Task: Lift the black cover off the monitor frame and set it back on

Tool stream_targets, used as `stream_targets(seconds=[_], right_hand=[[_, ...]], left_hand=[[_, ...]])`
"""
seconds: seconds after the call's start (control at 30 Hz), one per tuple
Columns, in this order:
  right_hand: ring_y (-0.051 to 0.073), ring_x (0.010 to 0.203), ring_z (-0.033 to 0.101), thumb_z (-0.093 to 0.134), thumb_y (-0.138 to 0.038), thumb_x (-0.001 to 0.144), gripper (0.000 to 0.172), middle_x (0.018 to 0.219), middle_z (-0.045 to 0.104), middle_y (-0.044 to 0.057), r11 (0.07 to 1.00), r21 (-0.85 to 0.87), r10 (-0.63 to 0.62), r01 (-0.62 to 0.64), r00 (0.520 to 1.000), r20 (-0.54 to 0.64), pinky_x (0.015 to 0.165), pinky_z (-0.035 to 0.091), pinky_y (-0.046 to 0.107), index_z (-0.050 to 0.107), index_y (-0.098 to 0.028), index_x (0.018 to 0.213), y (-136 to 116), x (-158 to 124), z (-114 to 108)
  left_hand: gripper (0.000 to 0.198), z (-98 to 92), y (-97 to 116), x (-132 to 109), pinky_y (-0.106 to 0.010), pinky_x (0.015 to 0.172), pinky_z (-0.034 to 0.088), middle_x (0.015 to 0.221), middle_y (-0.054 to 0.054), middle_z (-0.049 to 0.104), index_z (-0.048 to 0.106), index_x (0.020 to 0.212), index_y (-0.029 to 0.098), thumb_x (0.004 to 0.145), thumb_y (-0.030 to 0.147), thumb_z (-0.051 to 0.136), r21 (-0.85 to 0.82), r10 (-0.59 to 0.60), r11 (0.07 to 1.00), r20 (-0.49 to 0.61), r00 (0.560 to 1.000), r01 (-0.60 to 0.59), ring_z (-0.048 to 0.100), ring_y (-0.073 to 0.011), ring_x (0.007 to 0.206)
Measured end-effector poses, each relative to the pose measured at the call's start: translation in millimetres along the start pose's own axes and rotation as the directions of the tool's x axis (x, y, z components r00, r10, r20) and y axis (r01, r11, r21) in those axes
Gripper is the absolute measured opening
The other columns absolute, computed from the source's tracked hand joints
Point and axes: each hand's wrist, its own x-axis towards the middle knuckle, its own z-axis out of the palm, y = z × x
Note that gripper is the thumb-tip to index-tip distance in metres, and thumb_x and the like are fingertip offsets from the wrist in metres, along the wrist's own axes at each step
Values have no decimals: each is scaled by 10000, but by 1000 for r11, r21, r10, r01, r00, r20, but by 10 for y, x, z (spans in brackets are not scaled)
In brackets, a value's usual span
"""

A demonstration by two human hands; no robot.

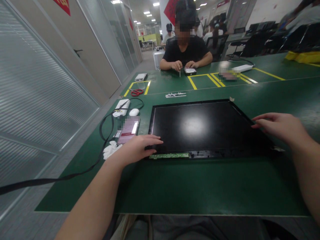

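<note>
A black flat display panel (215,123) with a thin frame lies on the green table, glossy face up. A narrow green circuit board (172,155) runs along the left part of its near edge. My left hand (140,148) rests over the panel's near left corner, fingers stretched over the screen and thumb close to the circuit board. At the right edge of the panel, my right hand (282,128) has its thumb and fingertips drawn together on the frame. Small pieces of tape (231,99) stick out at the panel's far right corner.
Left of the panel lie a phone (128,131), a white mouse-like object (134,112), a white power bank (121,107), crumpled white tissue (111,150) and a black strap (100,156). Red scissors (137,92) and white strips (175,95) lie beyond. A person (186,50) works opposite.
</note>
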Motion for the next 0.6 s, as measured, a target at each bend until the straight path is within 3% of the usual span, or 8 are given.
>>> stream_targets(seconds=[0.33,0.43,0.6], right_hand=[[226,679,643,545,-376,688,297,757,743,22,1000,-18,-10,10,1000,13,750,473,386,729,-244,880,12,26,5],[237,705,660,540,-379,689,313,771,750,23,999,16,-30,29,999,12,785,474,400,731,-247,900,31,29,17],[262,753,662,543,-387,685,286,827,756,44,997,39,-70,72,997,-43,795,476,428,732,-260,858,66,31,10]], left_hand=[[410,17,0,1,-403,1087,453,1387,-91,636,655,1300,234,896,231,584,9,-28,1000,-4,1000,28,609,-243,1253],[432,22,-18,11,-438,1097,442,1383,-115,630,657,1292,213,879,337,631,28,-89,995,-113,990,92,598,-273,1255],[442,49,-76,45,-500,1098,425,1408,-150,584,661,1270,174,890,390,594,69,-243,957,-333,911,281,564,-318,1272]])
